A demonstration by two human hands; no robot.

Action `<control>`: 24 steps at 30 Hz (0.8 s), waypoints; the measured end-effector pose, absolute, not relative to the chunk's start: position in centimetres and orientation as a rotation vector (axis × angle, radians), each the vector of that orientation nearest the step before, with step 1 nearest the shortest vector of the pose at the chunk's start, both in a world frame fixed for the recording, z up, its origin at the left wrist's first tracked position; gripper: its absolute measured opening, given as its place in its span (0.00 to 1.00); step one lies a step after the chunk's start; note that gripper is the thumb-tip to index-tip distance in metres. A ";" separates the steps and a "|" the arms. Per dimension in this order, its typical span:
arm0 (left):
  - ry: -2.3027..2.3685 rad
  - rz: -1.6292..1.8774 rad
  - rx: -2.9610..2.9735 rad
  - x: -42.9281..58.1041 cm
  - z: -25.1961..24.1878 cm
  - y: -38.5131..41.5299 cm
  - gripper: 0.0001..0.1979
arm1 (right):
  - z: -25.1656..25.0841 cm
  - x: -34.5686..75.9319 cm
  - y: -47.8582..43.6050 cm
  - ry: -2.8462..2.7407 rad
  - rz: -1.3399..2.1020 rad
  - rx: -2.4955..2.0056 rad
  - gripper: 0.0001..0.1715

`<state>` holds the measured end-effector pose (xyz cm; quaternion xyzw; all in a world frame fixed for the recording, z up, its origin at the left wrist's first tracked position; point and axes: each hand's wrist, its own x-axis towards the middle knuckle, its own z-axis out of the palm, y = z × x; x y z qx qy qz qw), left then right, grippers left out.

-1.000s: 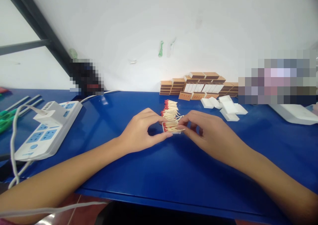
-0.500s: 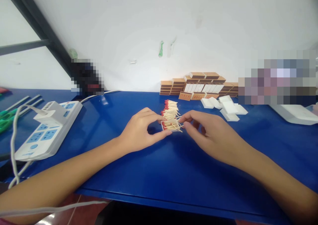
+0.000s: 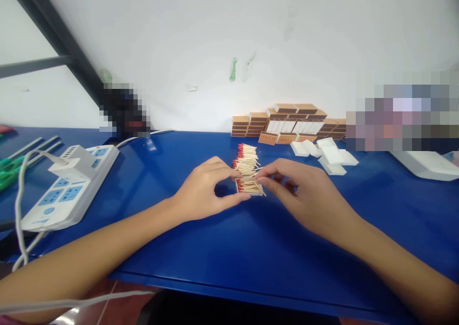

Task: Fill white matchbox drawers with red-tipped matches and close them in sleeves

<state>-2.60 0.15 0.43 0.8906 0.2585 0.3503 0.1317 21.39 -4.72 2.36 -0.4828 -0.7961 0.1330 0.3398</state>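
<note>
Across the blue table [image 3: 222, 248] stands a stack of matchboxes [image 3: 283, 117]. Nearer, my right hand [image 3: 304, 186] has thumb and forefinger almost meeting, on what I can't tell; my left hand [image 3: 204, 189], finger and thumb parted, grips a white tray [image 3: 254, 194] mid-table, red-tipped matches [image 3: 249, 186] inside, more piled just beyond.

I had one view, from the head-worn camera above the near edge of the blue desk [image 3: 215, 253]. It looked forward and down, close enough to catch the left hand [image 3: 199, 191] and right hand [image 3: 310, 191] over the desk and the wall [image 3: 201, 33] behind it.
</note>
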 end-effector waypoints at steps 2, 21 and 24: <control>0.706 1.030 2.589 -2.6 0.4 0.1 0.17 | 2.1 21.1 -4.8 -2.075 0.355 -1.218 0.06; 0.893 1.045 2.577 -2.7 0.6 0.1 0.16 | 2.5 21.7 -4.6 -2.129 0.377 -1.379 0.08; 0.912 1.053 2.564 -2.7 0.6 0.0 0.16 | 2.5 22.0 -4.6 -2.115 0.211 -1.387 0.09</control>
